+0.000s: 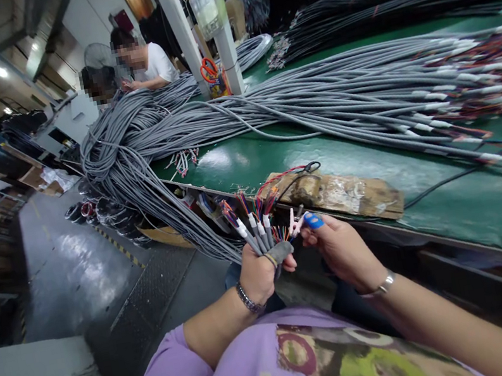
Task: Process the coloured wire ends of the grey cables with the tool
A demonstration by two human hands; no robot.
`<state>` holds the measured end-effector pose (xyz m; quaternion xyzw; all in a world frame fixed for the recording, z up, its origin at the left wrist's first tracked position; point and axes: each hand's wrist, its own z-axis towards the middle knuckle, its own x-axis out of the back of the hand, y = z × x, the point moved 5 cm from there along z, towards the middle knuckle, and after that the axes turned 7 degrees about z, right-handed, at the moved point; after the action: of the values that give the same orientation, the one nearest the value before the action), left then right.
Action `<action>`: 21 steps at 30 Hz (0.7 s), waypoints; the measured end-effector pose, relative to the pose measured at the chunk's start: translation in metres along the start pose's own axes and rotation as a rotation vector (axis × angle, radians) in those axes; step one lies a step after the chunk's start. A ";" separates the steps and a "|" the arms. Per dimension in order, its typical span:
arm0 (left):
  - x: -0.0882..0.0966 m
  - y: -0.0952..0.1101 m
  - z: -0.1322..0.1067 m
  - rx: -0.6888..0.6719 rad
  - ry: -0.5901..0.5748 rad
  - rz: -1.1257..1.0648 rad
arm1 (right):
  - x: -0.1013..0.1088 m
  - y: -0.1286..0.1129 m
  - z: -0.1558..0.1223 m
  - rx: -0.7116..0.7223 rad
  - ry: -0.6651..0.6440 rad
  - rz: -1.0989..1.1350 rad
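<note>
In the head view, the left hand (pixel 259 271) was closed around a small bunch of grey cables (pixel 256 241), its fingers curled tight about them just off the near edge of the bench (pixel 223 170). White sleeves (pixel 241 228) ringed the cables near their upper ends, and coloured wires (pixel 243 204) fanned out above. The left thumb wore a grey cover (pixel 281 251).

The right hand (pixel 346 255) was just to the right, its fingers drawn close together and a blue wrap (pixel 313 220) on one of them. A pale pink clip-like piece (pixel 294 224) stood at those fingertips, between the hands; whether they pinched it, I could not tell.

Beyond the hands, a taped wooden board (pixel 353 193) lay along the near edge of the bench. Farther back, a long bundle of grey cables (pixel 238 113) stretched across it, drooping over the edge on the left and ending in bared wires on the right. Black cables (pixel 394 7) lay at the far right. Orange-handled scissors (pixel 209 70) hung by a white post (pixel 229 57), and a person in a white shirt (pixel 158 65) was at the far left.
</note>
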<state>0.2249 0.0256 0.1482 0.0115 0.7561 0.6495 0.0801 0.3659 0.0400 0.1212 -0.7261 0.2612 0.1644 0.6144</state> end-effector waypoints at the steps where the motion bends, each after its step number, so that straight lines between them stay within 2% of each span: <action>1: 0.000 0.000 0.000 0.003 0.000 0.002 | 0.002 0.001 0.001 0.040 0.023 -0.027; 3: -0.001 0.000 0.000 0.005 -0.001 0.000 | 0.001 0.007 0.003 0.002 -0.022 0.008; 6: -0.003 0.001 0.000 0.004 -0.003 -0.008 | -0.009 0.017 0.005 -0.187 -0.168 0.197; 8: -0.004 0.002 -0.001 0.006 -0.008 0.002 | -0.014 0.018 0.005 -0.252 -0.192 0.286; 13: -0.004 0.000 0.000 0.019 0.005 0.006 | -0.015 0.018 0.008 -0.216 -0.112 0.366; 17: -0.003 -0.002 -0.001 0.045 0.002 0.013 | -0.015 0.019 0.008 -0.198 -0.122 0.357; 21: -0.002 -0.002 -0.002 0.025 -0.009 -0.004 | -0.015 0.021 0.004 -0.252 -0.165 0.346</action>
<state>0.2269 0.0231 0.1466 0.0141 0.7637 0.6399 0.0847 0.3421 0.0443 0.1121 -0.7256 0.3082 0.3573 0.5009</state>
